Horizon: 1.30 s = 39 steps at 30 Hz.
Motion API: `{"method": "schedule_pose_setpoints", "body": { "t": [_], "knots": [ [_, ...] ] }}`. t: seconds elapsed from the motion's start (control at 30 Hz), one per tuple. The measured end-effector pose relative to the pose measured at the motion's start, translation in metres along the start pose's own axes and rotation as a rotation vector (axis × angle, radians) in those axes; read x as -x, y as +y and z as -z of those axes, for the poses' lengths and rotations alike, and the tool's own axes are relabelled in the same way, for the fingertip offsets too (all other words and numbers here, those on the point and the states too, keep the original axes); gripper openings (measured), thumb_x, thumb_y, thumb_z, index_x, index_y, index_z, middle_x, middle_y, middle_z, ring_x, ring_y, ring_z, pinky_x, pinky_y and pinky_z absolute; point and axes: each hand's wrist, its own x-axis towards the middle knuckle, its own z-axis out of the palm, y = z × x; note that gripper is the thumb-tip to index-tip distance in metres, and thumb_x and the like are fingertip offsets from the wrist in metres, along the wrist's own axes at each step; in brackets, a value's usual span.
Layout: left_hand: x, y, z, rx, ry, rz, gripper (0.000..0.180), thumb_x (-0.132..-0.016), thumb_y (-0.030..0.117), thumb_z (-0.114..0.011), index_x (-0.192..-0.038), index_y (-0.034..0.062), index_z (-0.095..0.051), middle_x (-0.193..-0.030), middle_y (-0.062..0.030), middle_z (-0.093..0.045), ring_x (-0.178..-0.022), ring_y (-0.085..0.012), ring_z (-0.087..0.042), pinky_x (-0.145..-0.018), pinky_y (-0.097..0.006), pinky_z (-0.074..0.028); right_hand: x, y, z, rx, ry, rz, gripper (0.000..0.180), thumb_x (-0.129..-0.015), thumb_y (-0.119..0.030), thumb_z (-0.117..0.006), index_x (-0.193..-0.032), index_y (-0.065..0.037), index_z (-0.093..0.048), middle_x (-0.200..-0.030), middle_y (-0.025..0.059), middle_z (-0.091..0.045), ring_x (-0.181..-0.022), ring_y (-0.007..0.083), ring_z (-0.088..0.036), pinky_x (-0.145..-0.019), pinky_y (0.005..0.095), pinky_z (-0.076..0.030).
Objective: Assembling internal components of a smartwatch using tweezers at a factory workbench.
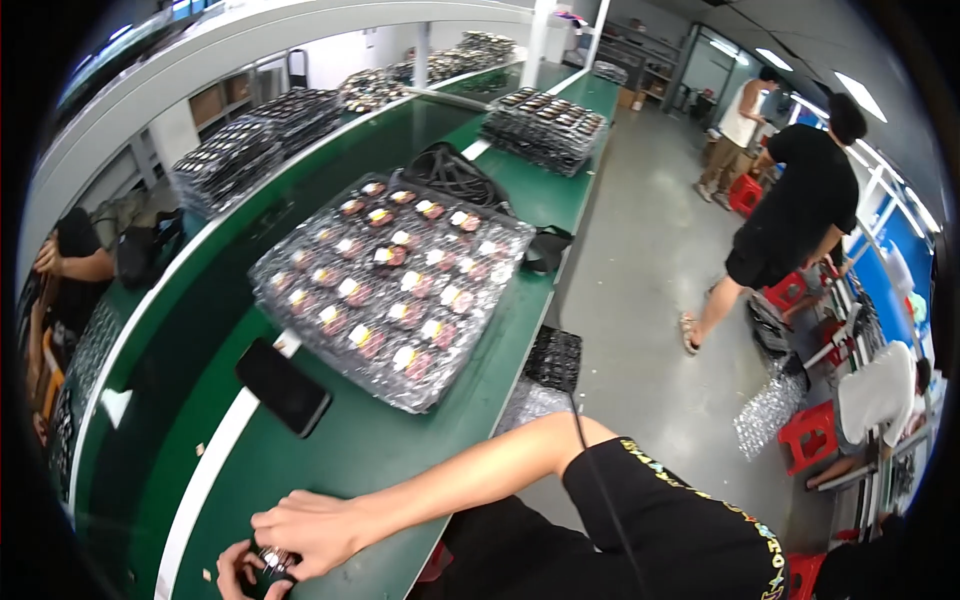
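Near left, at the green bench, your left hand and right hand close around a small dark object.
The right bends its fingers over it from above; the left, partly out of view, curls round its left side. Beyond lies a black phone, and farther right a clear plastic tray bearing rows of small round pieces. A black bundle lies behind that tray; more stacked trays stand farther along the bench.

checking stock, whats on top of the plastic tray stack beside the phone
Rows of small pieces with coloured tops; whatever lies deeper in the tray stack is covered.
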Motion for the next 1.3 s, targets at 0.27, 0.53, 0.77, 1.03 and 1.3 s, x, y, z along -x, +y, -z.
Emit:
{"method": "schedule_pose_setpoints", "body": {
  "t": [0.27,0.53,0.77,1.03,1.3],
  "knots": [
    [0.004,0.018,0.005,-0.124,0.049,0.009,0.066,-0.077,0.007,-0.093,-0.138,0.0029,-0.069,-0.109,-0.0077,-0.072,-0.096,-0.0196,-0.061,-0.090,-0.034,-0.050,-0.010,-0.060,0.104,0.251,0.237,0.081,0.035,-0.085,-0.017,-0.086,-0.113,-0.004,-0.071,-0.099,0.0090,-0.065,-0.072,0.0306,-0.073,-0.060,0.0423,-0.058],
    [-0.006,0.020,-0.003,-0.168,0.094,-0.121,0.054,-0.067,0.010,-0.091,-0.119,0.0049,-0.076,-0.093,-0.0047,-0.071,-0.080,-0.0191,-0.053,-0.083,-0.035,-0.042,0.036,-0.024,0.306,0.663,0.742,-0.404,0.040,-0.080,-0.027,-0.086,-0.111,-0.001,-0.084,-0.097,0.0148,-0.081,-0.087,0.0245,-0.080,-0.081,0.0381,-0.062],
    [-0.005,0.018,0.000,-0.195,0.104,-0.134,0.048,-0.069,0.014,-0.094,-0.115,0.0062,-0.080,-0.094,-0.0044,-0.075,-0.078,-0.0188,-0.056,-0.081,-0.034,-0.042,0.134,-0.026,0.358,0.962,0.719,-0.893,0.041,-0.084,-0.037,-0.086,-0.098,0.002,-0.082,-0.083,0.0165,-0.078,-0.077,0.0284,-0.077,-0.078,0.0381,-0.060],
    [-0.006,0.022,-0.002,-0.177,0.105,-0.096,0.047,-0.069,0.011,-0.089,-0.115,0.0050,-0.079,-0.093,-0.0041,-0.072,-0.081,-0.0184,-0.055,-0.082,-0.034,-0.042,0.158,-0.024,0.340,0.832,0.801,-0.820,0.057,-0.086,-0.032,-0.093,-0.124,0.008,-0.078,-0.074,0.0064,-0.070,-0.070,0.0110,-0.064,-0.069,0.0318,-0.053],
    [-0.006,0.025,0.002,-0.179,0.093,-0.125,0.046,-0.073,0.012,-0.094,-0.117,0.0070,-0.082,-0.095,-0.0017,-0.075,-0.077,-0.0167,-0.055,-0.080,-0.033,-0.042,0.167,-0.026,0.267,0.449,0.980,-0.706,0.038,-0.100,-0.013,-0.086,-0.133,0.003,-0.076,-0.072,-0.0105,-0.050,-0.065,-0.0013,-0.041,-0.058,0.0215,-0.031]
  ]
}}
